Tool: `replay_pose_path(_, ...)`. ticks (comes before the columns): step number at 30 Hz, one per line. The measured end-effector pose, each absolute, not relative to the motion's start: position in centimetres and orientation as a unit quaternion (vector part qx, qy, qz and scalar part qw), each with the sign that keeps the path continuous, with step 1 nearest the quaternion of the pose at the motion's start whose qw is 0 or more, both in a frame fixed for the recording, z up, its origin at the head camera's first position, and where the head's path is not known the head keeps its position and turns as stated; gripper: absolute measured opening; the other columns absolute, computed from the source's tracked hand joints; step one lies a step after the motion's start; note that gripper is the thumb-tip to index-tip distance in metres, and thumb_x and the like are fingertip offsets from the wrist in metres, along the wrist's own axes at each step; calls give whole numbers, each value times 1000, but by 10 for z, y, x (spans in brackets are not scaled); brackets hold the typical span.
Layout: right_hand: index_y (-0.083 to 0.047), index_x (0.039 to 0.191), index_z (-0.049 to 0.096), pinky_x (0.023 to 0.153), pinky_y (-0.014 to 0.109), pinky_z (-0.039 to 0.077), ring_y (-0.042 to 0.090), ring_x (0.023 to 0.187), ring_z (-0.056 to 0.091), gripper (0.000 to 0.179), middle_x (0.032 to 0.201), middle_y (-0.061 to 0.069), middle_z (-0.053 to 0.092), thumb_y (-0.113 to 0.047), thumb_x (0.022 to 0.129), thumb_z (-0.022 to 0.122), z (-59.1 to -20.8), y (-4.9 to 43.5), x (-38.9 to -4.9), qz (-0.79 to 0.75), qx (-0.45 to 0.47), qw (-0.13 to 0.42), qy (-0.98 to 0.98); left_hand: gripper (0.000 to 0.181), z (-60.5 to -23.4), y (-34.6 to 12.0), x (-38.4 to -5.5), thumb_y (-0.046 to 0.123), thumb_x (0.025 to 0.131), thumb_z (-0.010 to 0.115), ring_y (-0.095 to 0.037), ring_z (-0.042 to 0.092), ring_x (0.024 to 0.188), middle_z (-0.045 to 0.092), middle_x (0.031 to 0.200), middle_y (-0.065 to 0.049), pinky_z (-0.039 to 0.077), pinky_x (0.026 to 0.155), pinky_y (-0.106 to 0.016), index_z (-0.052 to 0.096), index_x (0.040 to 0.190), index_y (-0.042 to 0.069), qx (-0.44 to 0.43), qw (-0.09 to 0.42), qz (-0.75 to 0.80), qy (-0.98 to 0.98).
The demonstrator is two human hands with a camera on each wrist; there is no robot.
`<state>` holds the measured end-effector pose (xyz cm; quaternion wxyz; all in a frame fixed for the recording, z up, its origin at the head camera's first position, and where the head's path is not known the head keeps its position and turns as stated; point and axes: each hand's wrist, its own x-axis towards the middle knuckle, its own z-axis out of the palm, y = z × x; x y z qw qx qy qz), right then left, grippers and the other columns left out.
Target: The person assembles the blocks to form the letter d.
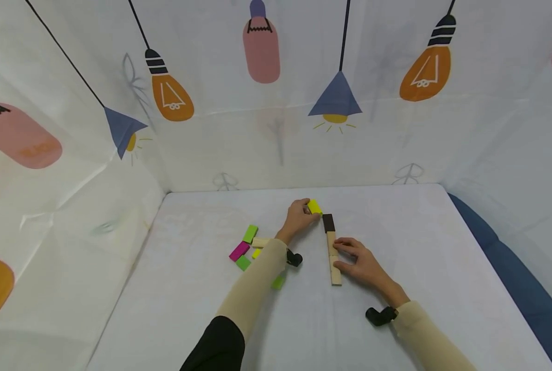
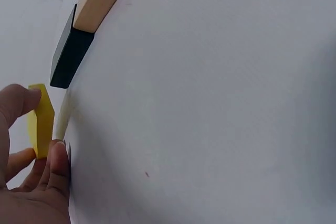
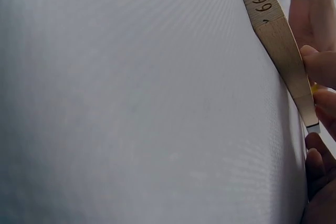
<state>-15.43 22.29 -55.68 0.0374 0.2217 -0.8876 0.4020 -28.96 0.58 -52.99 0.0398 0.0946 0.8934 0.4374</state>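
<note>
Near the far side of the table, my left hand [image 1: 296, 219] pinches a yellow block [image 1: 314, 207] between thumb and fingers. That block stands close to the far end of a straight row, where a dark block [image 1: 328, 223] lies. Plain wooden blocks [image 1: 335, 276] continue the row toward me. My right hand [image 1: 361, 263] is at the row's right side, its thumb and fingertips touching the wooden blocks' edge. In the right wrist view, the near wooden block [image 3: 281, 51] has engraved marks on its end. The left wrist view shows the yellow block [image 2: 42, 124] apart from the dark one [image 2: 71, 56].
Left of the row lies a loose group: green [image 1: 250, 233], magenta [image 1: 239, 251], pale wooden [image 1: 260, 242] and small yellow [image 1: 256, 253] blocks. Another green block [image 1: 278, 282] is partly behind my left sleeve. A printed white curtain [image 1: 276, 139] stands behind the white table [image 1: 188, 309].
</note>
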Motion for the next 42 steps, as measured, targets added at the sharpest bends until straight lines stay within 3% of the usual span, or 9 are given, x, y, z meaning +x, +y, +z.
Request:
replay_pose_path(4,-1,131,69,105,60,46,39,132,55,50,138,16,61,-17,86,83,-557,223,-155,402,221,38,-888,64,-528,12,-293,22,90,76,-29,59,126,61,139,-23,47,110,-36,55,143,-6,76,28,416,906)
replay_pose_path(7,-1,131,69,106,60,46,39,132,55,50,138,15,61,-18,86,83,-556,223,-155,403,217,35,-888,63,-526,16,-295,22,91,75,-32,55,136,59,142,-22,42,117,-38,54,144,-6,63,30,406,911)
replay_pose_path(12,-1,132,69,106,60,46,40,132,55,50,138,16,61,-19,87,82,-555,223,-153,407,216,33,-887,61,-524,23,-296,18,93,74,-31,53,138,57,145,-20,40,118,-38,52,145,-5,61,45,382,921)
replay_pose_path(19,-1,131,69,105,59,47,39,132,56,49,138,15,61,-18,87,83,-558,224,-150,402,214,39,-889,51,-522,31,-298,16,103,59,-27,47,144,53,153,-16,36,121,-35,49,150,0,98,85,333,934)
replay_pose_path(31,-4,131,70,104,59,47,39,131,56,49,137,13,62,-20,86,84,-560,223,-153,403,216,44,-888,47,-522,39,-294,19,104,61,-22,52,142,57,152,-5,41,118,-35,53,150,9,92,75,314,942)
replay_pose_path(42,-4,130,71,105,60,46,40,131,56,48,138,14,62,-20,86,84,-558,223,-152,403,214,35,-889,46,-521,42,-293,20,106,58,-20,52,141,57,152,-4,40,118,-34,53,150,12,118,84,293,945)
